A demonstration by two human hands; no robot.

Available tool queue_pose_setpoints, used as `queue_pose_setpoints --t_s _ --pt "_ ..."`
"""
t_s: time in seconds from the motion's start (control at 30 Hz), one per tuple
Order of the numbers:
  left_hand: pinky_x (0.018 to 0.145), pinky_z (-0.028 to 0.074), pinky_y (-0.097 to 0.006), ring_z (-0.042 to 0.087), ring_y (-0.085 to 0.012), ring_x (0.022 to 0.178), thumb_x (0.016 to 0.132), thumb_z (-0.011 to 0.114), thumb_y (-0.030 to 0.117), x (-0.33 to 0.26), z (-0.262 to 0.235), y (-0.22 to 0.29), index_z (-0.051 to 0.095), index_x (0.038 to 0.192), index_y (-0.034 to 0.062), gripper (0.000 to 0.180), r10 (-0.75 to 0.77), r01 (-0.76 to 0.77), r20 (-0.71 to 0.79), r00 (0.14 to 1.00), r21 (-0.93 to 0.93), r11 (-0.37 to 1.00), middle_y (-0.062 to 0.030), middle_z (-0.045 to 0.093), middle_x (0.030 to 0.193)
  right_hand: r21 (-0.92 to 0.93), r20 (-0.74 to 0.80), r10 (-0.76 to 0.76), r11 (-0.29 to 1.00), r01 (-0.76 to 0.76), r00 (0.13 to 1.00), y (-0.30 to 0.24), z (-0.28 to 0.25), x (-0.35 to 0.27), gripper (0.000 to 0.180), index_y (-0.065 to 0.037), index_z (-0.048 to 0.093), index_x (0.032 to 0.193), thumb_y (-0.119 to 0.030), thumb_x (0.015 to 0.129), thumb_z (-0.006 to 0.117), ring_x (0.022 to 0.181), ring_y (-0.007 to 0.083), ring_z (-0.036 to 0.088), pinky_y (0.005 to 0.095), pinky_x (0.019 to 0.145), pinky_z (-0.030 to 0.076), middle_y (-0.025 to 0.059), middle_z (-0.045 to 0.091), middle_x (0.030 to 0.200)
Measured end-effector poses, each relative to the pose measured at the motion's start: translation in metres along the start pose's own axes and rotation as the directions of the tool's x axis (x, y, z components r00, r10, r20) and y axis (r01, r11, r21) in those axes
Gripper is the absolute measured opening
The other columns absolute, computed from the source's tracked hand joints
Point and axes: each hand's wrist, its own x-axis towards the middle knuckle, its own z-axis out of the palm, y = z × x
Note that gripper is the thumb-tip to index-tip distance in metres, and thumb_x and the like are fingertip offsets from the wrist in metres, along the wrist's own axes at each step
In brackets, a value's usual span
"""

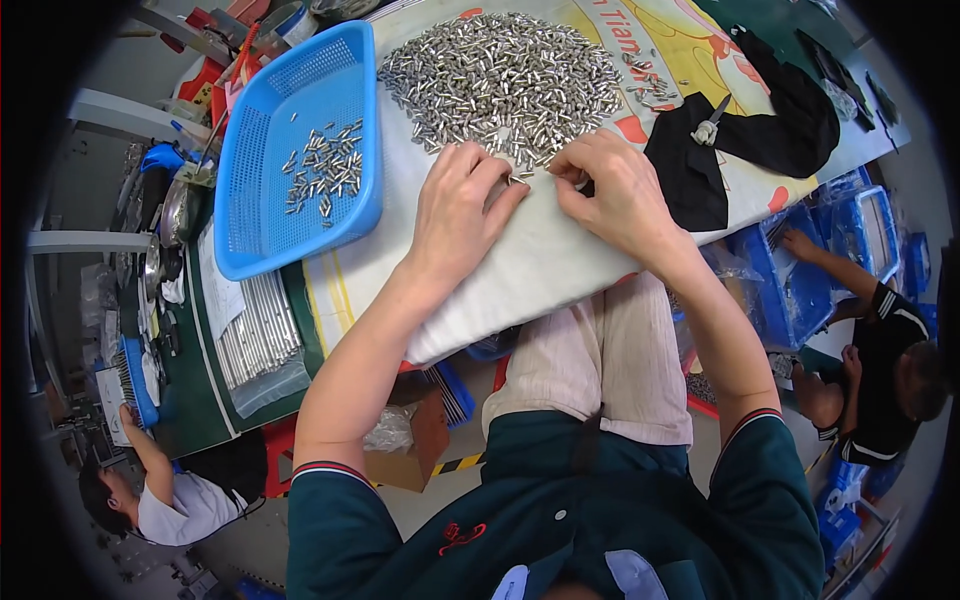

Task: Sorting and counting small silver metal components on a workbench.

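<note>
Small metal pins (500,75) were heaped on a pale printed cloth (545,275), with a smaller batch held in a blue basket (295,105) at left. Pins could easily have been scattered if the heap's near edge was brushed by a knuckle, or the whole heap shifted if the cloth was tugged by a forearm. A small blade (712,122) was seen on black fabric (690,180) at right, where skin might have been nicked by a wide sweep. The left hand (455,205) was poised at the heap's near edge, thumb and forefinger almost brought together by a pin; whether it was gripped could not be told. The right hand (618,192) was angled inward opposite, fingers curled, thumb near forefinger; any hold was hidden.
</note>
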Motion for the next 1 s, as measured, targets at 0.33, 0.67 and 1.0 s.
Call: queue_pose_setpoints --t_s 0.33,0.67,1.0 --pt "0.067 0.045 -0.035 0.055 -0.0259 0.075 0.07 0.061 0.001 -0.003 -0.007 0.004 0.061 0.081 0.0008 0.011 -0.021 0.022 0.032 0.999 -0.042 0.999 -0.0093 0.056 0.075 0.115 0.03 0.07 0.991 -0.073 0.997 -0.004 -0.004 0.0 0.009 -0.002 0.063 0.077 -0.004 0.069 0.059 0.074 0.0272 0.058 0.0378 0.067 0.046 0.0093 0.061 0.069" --pt "0.065 0.044 -0.036 0.054 -0.0266 0.074 0.07 0.067 0.001 -0.004 -0.014 0.007 0.06 0.079 0.0009 0.011 0.02 -0.015 0.114 0.993 -0.044 0.999 -0.0087 0.056 0.075 -0.056 -0.056 -0.029 0.998 0.026 0.998 0.007 -0.01 0.003 0.009 -0.002 0.062 0.078 -0.006 0.071 0.059 0.082 0.0271 0.056 0.0373 0.071 0.045 0.0105 0.061 0.077" --pt "0.067 0.044 -0.036 0.053 -0.0264 0.076 0.07 0.065 0.001 0.002 -0.007 0.01 0.058 0.08 0.001 0.012 0.103 -0.104 0.081 0.991 0.008 0.995 -0.0098 0.053 0.079 -0.133 -0.046 0.214 0.967 -0.218 0.976 -0.006 0.005 0.011 0.019 -0.001 0.061 0.065 -0.019 0.069 0.064 0.067 0.0324 0.06 0.0421 0.058 0.047 0.0137 0.06 0.063"
